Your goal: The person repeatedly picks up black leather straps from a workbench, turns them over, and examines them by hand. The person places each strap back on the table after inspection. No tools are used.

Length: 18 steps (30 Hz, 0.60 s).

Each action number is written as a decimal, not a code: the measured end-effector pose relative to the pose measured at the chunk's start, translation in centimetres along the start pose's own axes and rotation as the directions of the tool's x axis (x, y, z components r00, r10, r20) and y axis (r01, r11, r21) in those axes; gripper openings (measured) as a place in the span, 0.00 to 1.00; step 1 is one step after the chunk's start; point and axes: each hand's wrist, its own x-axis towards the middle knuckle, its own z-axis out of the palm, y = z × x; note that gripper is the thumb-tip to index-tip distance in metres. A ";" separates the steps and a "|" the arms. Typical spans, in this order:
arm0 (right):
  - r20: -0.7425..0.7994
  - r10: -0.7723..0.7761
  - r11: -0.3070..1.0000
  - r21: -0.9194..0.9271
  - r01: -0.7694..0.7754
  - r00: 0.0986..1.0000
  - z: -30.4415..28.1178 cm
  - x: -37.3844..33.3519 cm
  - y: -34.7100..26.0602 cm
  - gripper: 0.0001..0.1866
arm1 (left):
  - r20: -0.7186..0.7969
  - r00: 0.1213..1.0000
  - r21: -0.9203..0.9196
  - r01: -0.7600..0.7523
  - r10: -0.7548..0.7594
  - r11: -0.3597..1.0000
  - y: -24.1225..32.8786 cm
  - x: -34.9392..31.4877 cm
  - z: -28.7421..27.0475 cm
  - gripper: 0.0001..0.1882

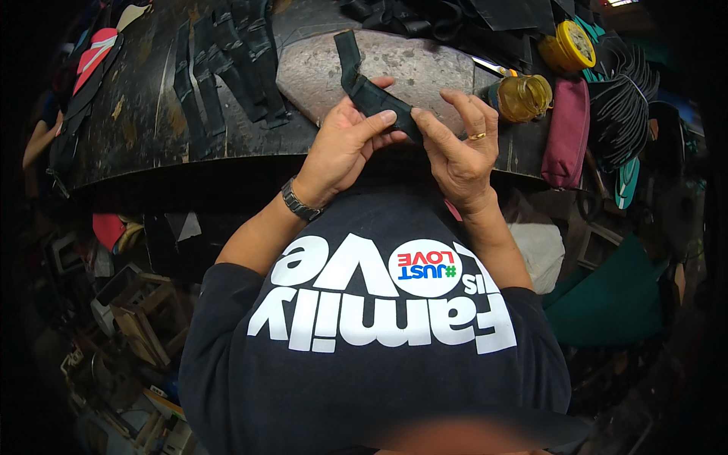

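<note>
A dark, flat strap piece (pixel 387 105), possibly leather or rubber, is held between my hands above the near edge of the worktable. Its far end bends up and away to the left over a grey stone slab (pixel 311 72). My left hand (pixel 345 140) clasps the strap's middle, thumb pressed on top and fingers beneath it. At the strap's right end, my right hand (pixel 464 148) pinches it between thumb and forefinger, the other fingers raised and curled. Part of the strap is hidden under my left thumb.
Several similar dark strips (pixel 227 68) lie left on the black worktable (pixel 144 140). To the right are a jar of yellowish stuff (pixel 523 98), a yellow tub (pixel 567 47), a maroon pouch (pixel 567 136) and a bundle of black cords (pixel 626 91). Lower left stands a wooden stool (pixel 144 315).
</note>
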 end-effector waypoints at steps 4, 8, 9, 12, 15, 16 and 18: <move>0.045 -0.031 1.000 0.001 0.031 0.999 0.0 -0.3 0.0 0.23 | -0.013 1.000 0.025 -0.015 0.015 1.000 -0.1 0.0 -0.5 0.28; 0.053 -0.090 0.993 0.081 0.085 0.995 0.2 -0.3 -0.1 0.22 | -0.012 0.999 -0.001 -0.040 0.040 0.999 -0.3 0.1 -0.7 0.29; 0.073 -0.071 0.993 0.098 0.063 0.995 0.2 -0.2 -0.1 0.21 | -0.024 0.998 -0.010 -0.055 0.055 0.998 -0.3 0.1 -0.6 0.29; 0.121 -0.025 0.976 0.217 -0.001 0.992 -0.5 0.0 -0.4 0.21 | -0.048 0.994 0.128 -0.096 0.103 0.987 1.2 -0.1 -0.7 0.33; 0.098 0.139 0.917 0.362 -0.166 0.985 -1.4 -0.2 -0.7 0.24 | -0.035 0.953 0.410 -0.260 0.300 0.874 4.0 0.5 -0.9 0.37; 0.082 0.192 0.882 0.423 -0.209 0.978 -1.4 -0.3 -0.7 0.25 | -0.005 0.941 0.418 -0.305 0.337 0.856 5.3 0.5 -1.2 0.38; 0.098 0.287 0.821 0.487 -0.297 0.953 -1.6 -0.4 -0.2 0.26 | 0.011 0.937 0.421 -0.321 0.349 0.848 7.6 0.8 -1.6 0.40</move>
